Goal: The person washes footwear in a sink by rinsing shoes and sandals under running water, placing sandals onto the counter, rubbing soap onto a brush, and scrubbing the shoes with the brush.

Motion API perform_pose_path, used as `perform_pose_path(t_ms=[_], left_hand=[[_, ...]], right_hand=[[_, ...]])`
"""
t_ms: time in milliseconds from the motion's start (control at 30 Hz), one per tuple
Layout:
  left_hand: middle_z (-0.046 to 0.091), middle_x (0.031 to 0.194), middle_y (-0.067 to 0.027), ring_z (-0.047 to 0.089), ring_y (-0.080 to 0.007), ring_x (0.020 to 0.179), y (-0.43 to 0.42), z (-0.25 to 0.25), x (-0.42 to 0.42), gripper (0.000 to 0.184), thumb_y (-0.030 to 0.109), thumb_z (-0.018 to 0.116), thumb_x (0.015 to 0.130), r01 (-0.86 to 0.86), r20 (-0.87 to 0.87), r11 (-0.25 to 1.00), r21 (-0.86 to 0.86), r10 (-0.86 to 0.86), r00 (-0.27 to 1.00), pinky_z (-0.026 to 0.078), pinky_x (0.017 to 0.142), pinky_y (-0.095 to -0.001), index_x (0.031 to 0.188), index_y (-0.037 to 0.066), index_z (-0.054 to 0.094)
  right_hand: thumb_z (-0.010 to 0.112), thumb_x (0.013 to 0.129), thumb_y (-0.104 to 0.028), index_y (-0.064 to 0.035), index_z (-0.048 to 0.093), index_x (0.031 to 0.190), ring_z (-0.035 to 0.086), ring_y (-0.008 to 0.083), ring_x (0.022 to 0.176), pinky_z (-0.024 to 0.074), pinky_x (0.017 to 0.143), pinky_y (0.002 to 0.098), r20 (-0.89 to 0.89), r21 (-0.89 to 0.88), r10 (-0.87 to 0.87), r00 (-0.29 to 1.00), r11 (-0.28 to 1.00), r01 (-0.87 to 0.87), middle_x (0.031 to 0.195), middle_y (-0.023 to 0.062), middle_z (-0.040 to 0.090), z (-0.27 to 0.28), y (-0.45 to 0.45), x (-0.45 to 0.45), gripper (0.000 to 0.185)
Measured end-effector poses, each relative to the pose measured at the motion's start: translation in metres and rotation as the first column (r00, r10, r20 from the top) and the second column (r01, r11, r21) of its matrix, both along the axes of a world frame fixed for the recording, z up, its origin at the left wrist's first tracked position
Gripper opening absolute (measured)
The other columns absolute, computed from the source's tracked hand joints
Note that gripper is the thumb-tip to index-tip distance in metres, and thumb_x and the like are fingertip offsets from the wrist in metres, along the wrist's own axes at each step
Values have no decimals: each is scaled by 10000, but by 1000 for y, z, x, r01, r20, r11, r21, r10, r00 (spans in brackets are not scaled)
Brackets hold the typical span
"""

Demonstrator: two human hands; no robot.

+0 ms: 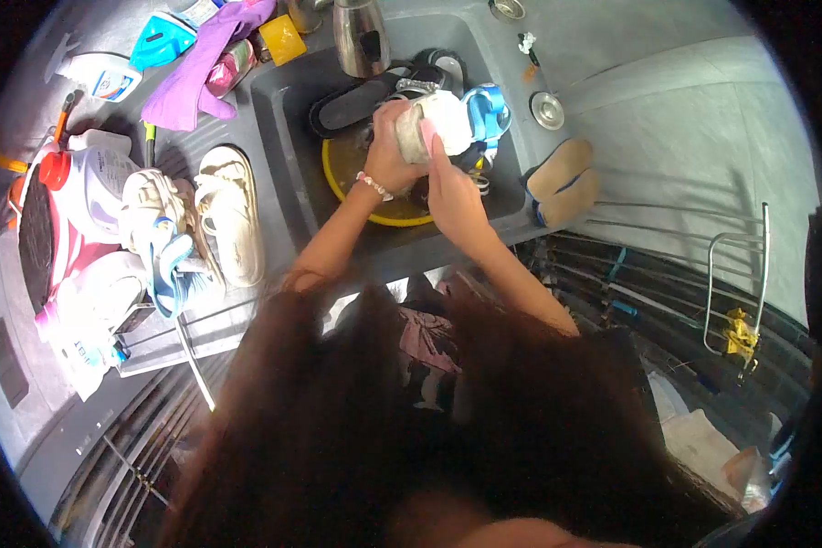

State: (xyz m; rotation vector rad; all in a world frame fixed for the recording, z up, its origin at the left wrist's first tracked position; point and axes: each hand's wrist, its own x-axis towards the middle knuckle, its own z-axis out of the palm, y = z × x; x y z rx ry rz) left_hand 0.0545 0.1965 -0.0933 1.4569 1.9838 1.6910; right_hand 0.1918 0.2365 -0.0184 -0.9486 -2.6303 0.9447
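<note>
Over the sink, both my hands are closed around a white shoe (pixel 446 119) with a greyish patch on its near side. My left hand (pixel 393 146), with a beaded bracelet at the wrist, wraps its left end. From the near right side my right hand (pixel 455 192) presses on it; something pink shows by those fingers, too small to name. A blue-strapped sandal (pixel 489 114) lies just right of the shoe. Beneath my hands is a yellow basin (pixel 336 178) with murky water. A dark sandal (pixel 356 105) lies behind it, among other footwear partly hidden.
The grey sink (pixel 288 173) has a steel faucet (pixel 361 41) at its back. Light sandals (pixel 233 219) stand on the left drainboard near bottles (pixel 105 183) and a purple cloth (pixel 196 73). Two tan insoles (pixel 562 183) rest at the right edge. A yellow sponge (pixel 283 38) sits behind.
</note>
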Motion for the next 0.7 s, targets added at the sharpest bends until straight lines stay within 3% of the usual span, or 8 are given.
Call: perform_pose_path(t_ms=[200, 267, 333, 400, 467, 533, 600, 700], left_hand=[[360, 1275, -198, 392, -382, 1207, -3, -10, 22, 906, 177, 863, 559, -17, -64, 999, 38, 20, 998, 354, 1028, -442, 1279, 40, 331], [371, 1257, -210, 426, -402, 1160, 0, -9, 26, 955, 166, 874, 512, -147, -122, 989, -4, 145, 982, 436, 946, -428, 1275, 34, 314], [361, 1265, -215, 431, -407, 1153, -3, -4, 28, 955, 165, 871, 517, -135, -115, 991, -12, 133, 984, 447, 938, -428, 1280, 27, 314], [352, 1273, -220, 437, -413, 1147, -9, -3, 34, 955, 164, 868, 521, -126, -97, 991, -40, 122, 988, 457, 930, -427, 1284, 19, 313], [335, 1278, -231, 431, -421, 1150, -15, -5, 42, 960, 183, 862, 535, -70, -128, 995, -67, 61, 990, 453, 944, -437, 1299, 2, 310], [328, 1278, -240, 427, -425, 1149, -20, 8, 40, 1039, 263, 866, 540, -59, -195, 991, -117, 35, 980, 437, 965, -432, 1345, -17, 272], [337, 1270, -246, 431, -421, 1148, -29, 34, 25, 1107, 345, 855, 558, 125, -231, 944, -305, -201, 952, 419, 983, -416, 1386, -32, 223], [381, 1304, -239, 465, -360, 1146, -21, 38, -15, 897, 296, 775, 678, 502, 147, 783, -367, -484, 863, 400, 1003, -404, 1404, 64, 303]], right_hand=[[415, 920, -105, 75, 427, 1269, 604, 455, 757, 467, 681, 532, -171, 12, -13, 985, 1000, 15, 800, 314, 604, 1, 19, -6, 393], [410, 923, -114, 64, 414, 1280, 601, 462, 774, 455, 718, 537, -144, -29, -21, 989, 999, 17, 808, 307, 608, 5, 20, -8, 398], [405, 930, -128, -54, 327, 1396, 586, 474, 834, 446, 757, 532, -190, -162, 29, 981, 985, -60, 851, 307, 610, 15, 5, 17, 478], [406, 930, -122, -121, 322, 1420, 583, 475, 842, 451, 757, 521, -23, -322, -19, 1000, 947, 10, 852, 312, 608, 31, -2, 36, 496], [390, 962, -182, -121, 424, 1368, 586, 445, 890, 456, 776, 467, -6, -274, -58, 998, 960, 54, 908, 294, 600, 33, 4, 43, 412], [405, 930, -114, -133, 349, 1411, 596, 452, 811, 468, 710, 500, 13, -211, -15, 1000, 977, 18, 869, 313, 605, 22, 10, 45, 484], [422, 922, -112, -133, 362, 1401, 606, 435, 749, 480, 656, 503, 5, -115, 24, 1000, 993, -23, 834, 297, 607, 11, 8, 49, 483], [439, 910, -109, -158, 380, 1390, 613, 412, 694, 488, 611, 502, 132, -37, -19, 991, 999, 25, 796, 253, 605, -27, -6, 68, 487]])
